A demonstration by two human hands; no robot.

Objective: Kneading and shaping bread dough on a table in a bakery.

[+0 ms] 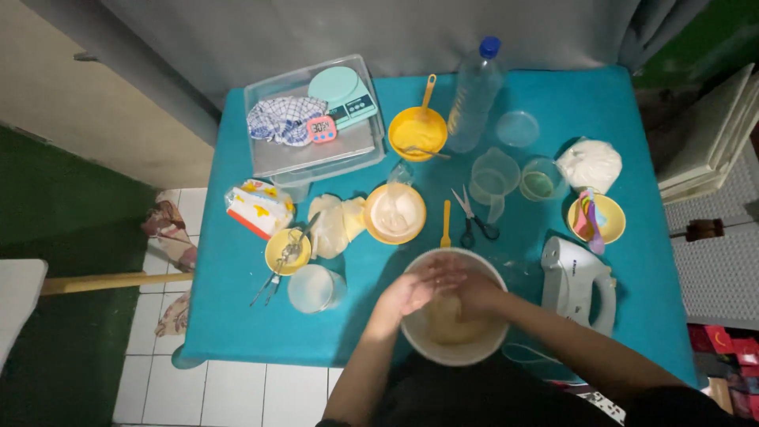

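A white mixing bowl (483, 350) stands at the near edge of a teal table (601, 119), with pale yellow dough (447, 320) inside. Both of my hands are in the bowl. My left hand (421, 286) lies flat over the dough, fingers stretched toward the right. My right hand (477, 296) presses into the dough beside it, partly covered by the left fingers. How far the right hand's fingers curl into the dough is hidden.
Right of the bowl lies a white hand mixer (575, 281). Behind it are scissors (473, 215), yellow bowls (394, 213), a clear measuring jug (494, 180), a water bottle (474, 95), a flour bag (590, 164) and a clear box (310, 158) with a scale (341, 93) and timer (321, 128).
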